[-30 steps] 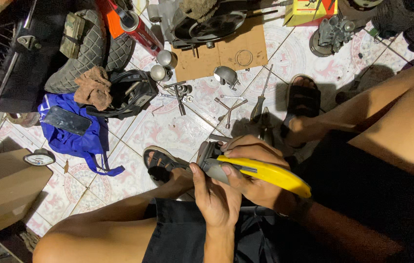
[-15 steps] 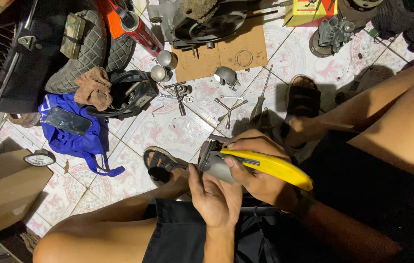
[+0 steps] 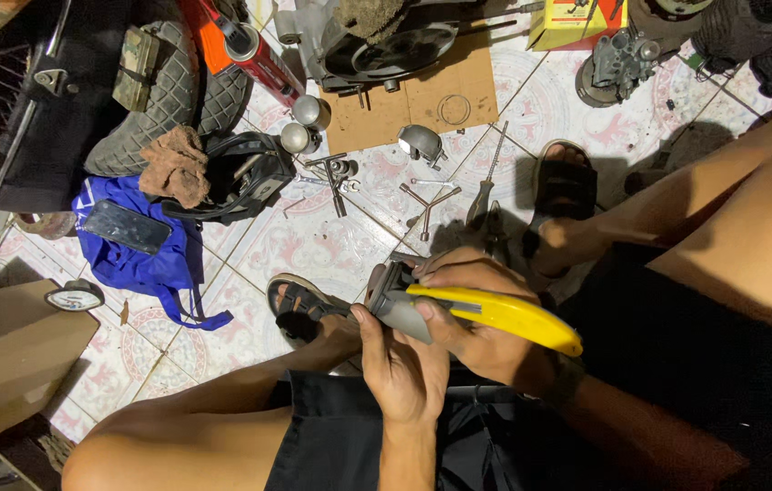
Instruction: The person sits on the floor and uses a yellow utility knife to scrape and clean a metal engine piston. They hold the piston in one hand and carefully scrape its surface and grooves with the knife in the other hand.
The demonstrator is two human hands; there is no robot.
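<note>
Right now both hands meet at lower centre: left hand (image 3: 404,364) clasps a grey metal part (image 3: 397,305), right hand (image 3: 477,318) grips a yellow-handled tool (image 3: 504,314) against it. Bare tiles (image 3: 313,241) lie open just above. Yellow box (image 3: 577,23) upper right, cardboard sheet (image 3: 422,95) upper centre, blue bag (image 3: 145,259) left; spanners (image 3: 427,205) clutter the gap.

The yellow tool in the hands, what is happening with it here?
A person sits on the tiled floor and holds a grey metal part in both hands. The left hand steadies it from below, and the right hand grips a yellow-handled tool laid against it. Wrenches, a screwdriver, a blue bag and engine pieces lie around.
</note>
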